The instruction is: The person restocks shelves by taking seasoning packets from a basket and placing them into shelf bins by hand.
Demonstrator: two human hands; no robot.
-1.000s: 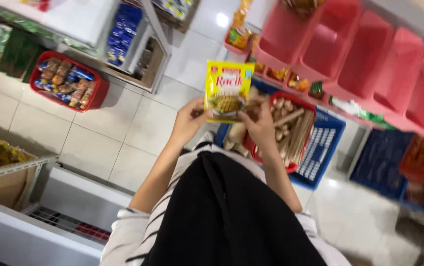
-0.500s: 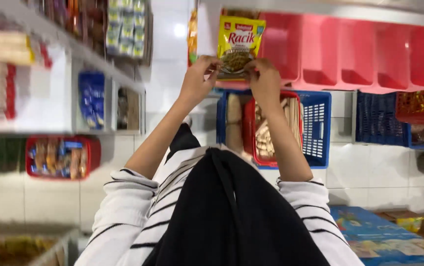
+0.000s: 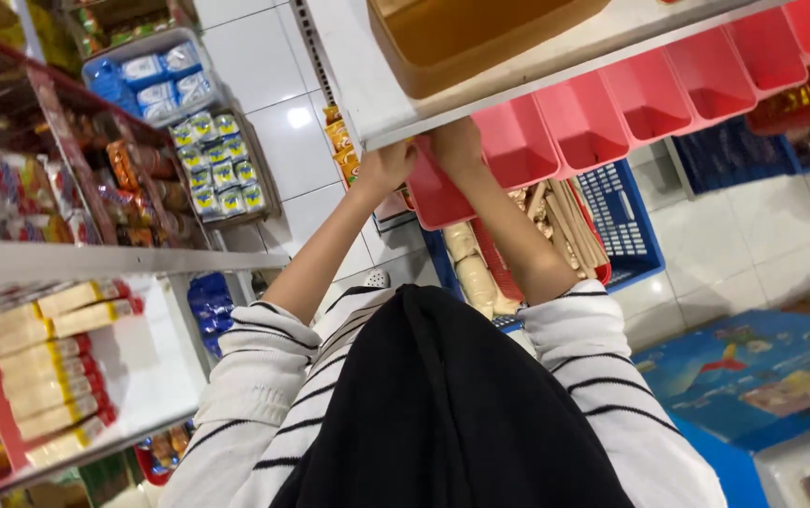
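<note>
Packet's gone from sight now — both my left hand [image 3: 384, 171] and right hand [image 3: 457, 146] are up at 12 o'clock behind the white shelf [image 3: 480, 71] by the red bins [image 3: 555, 141] — can't tell grip, likely shelving it.

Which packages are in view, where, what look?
Blue-and-white packets: grey tray, upper left, pillow-shaped.
Small green-and-blue sachets: tray just below, in rows.
Cream bars with red-yellow bands: white shelf, lower left, stacked.
Dark blue pouches: beneath that shelf, by left sleeve.
Orange packets: beside shelf upright, left hand nearby.
</note>
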